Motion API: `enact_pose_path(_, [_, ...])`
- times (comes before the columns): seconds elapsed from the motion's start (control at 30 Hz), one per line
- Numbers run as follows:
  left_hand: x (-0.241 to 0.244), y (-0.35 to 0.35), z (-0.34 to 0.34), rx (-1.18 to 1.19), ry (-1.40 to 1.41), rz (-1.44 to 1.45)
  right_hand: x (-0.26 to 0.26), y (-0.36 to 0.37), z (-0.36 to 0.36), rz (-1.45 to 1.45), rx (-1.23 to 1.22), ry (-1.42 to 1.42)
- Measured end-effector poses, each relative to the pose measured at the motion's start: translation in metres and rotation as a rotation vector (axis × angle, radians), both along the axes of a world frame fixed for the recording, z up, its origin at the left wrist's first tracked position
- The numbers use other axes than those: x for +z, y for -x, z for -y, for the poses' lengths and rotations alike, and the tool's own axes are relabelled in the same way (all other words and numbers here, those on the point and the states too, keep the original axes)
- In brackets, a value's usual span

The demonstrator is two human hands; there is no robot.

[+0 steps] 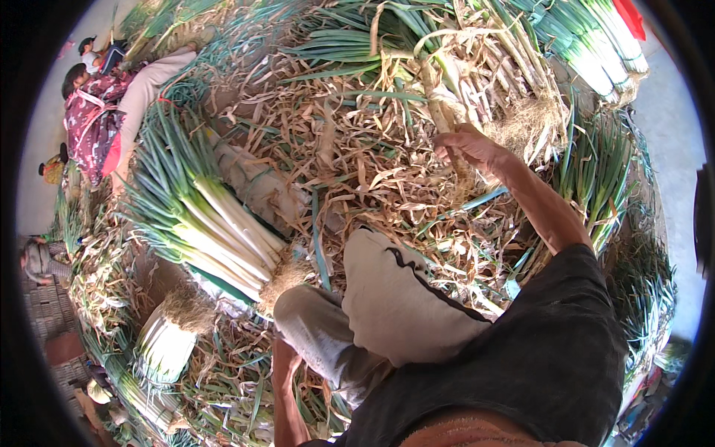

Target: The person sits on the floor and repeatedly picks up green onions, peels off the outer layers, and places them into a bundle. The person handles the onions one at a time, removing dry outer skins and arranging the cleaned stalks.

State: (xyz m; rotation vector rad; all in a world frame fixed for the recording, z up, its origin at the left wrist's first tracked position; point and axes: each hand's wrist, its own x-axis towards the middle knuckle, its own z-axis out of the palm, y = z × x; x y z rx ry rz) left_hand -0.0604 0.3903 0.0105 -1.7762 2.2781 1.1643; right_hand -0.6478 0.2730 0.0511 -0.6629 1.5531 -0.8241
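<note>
My right hand [466, 148] is closed around an untrimmed, soil-brown Welsh onion stalk [430, 92]. The stalk's leafy end points away from me and its root end hangs below my fingers. Just beyond that hand lies a heap of unpeeled Welsh onions [505, 72] with dry leaves and tangled roots. My left forearm [286, 385] reaches up beside my bent knee [307, 313], which hides the left hand. Close to that knee rests a pile of peeled Welsh onions [229, 229], white stems and roots towards me, green leaves pointing away.
Dry husks [357, 162] cover the ground before me. A tied bundle [167, 346] stands at lower left, and tied bundles [597, 61] lie at upper right. More Welsh onions [595, 179] lie beside my right arm. Another person [95, 123] sits at upper left.
</note>
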Motion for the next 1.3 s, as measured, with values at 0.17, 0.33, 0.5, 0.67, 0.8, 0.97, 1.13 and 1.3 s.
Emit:
enact_pose_path(0.17, [0.032, 0.004, 0.029, 0.087, 0.123, -0.049, 0.069, -0.007, 0.000, 0.355, -0.134, 0.245])
enact_pose_path(0.33, [0.053, 0.023, 0.026, 0.115, 0.146, -0.003, 0.224, 0.075, -0.023, 0.951, -0.078, 0.694])
enact_pose_path(0.5, [0.075, 0.023, 0.018, 0.151, 0.178, -0.051, 0.148, -0.117, -0.046, 0.329, -0.068, 0.201])
enact_pose_path(0.67, [0.135, 0.066, 0.053, 0.291, 0.043, -0.335, 0.189, -0.183, -0.062, 0.720, -0.112, 0.220])
enact_pose_path(0.8, [0.157, 0.113, 0.083, 0.520, -0.299, -0.794, 0.188, -0.245, -0.090, 0.581, 0.314, 0.369])
enact_pose_path(0.97, [0.212, 0.146, 0.092, 0.505, -0.513, -1.090, 0.207, -0.306, -0.104, 0.326, 0.647, 0.337])
enact_pose_path(1.13, [0.209, 0.128, 0.093, 0.514, -0.614, -1.021, 0.169, -0.344, -0.139, 0.199, 0.807, 0.403])
enact_pose_path(1.3, [0.224, 0.095, 0.063, 0.452, -0.406, -1.186, 0.180, -0.331, -0.112, -0.002, 1.135, 0.527])
